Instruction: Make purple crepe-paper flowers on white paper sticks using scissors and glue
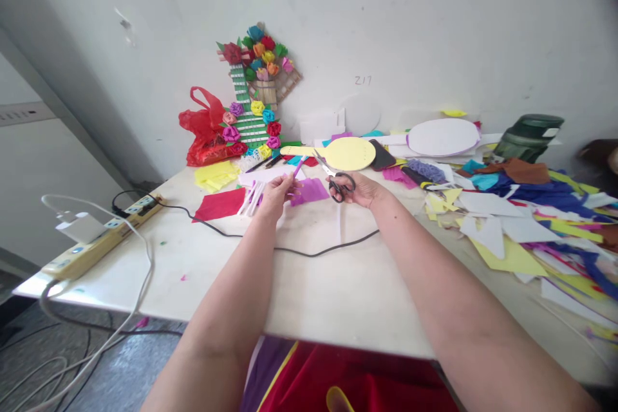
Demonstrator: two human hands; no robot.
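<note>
My left hand [277, 196] pinches a thin purple paper stick [300, 165], which points up and away from me. In my right hand [363, 190] is a pair of scissors [344, 184] with black handles; its silver blades point up and left, apart from the stick. Purple paper [313, 191] lies flat on the table between the two hands. Beside my left wrist rests a bundle of white and purple sticks [250, 198], close to a red paper sheet [218, 205]. A narrow white strip [338, 225] lies below the scissors.
Farther back are a yellow paddle-shaped cutout [351, 153], a red plastic bag [205, 132] and paper-flower crafts [251, 119]. Paper scraps [506, 225] and a dark green bottle [528, 137] crowd the right. A black cable [309, 254] crosses the table from a power strip [103, 238].
</note>
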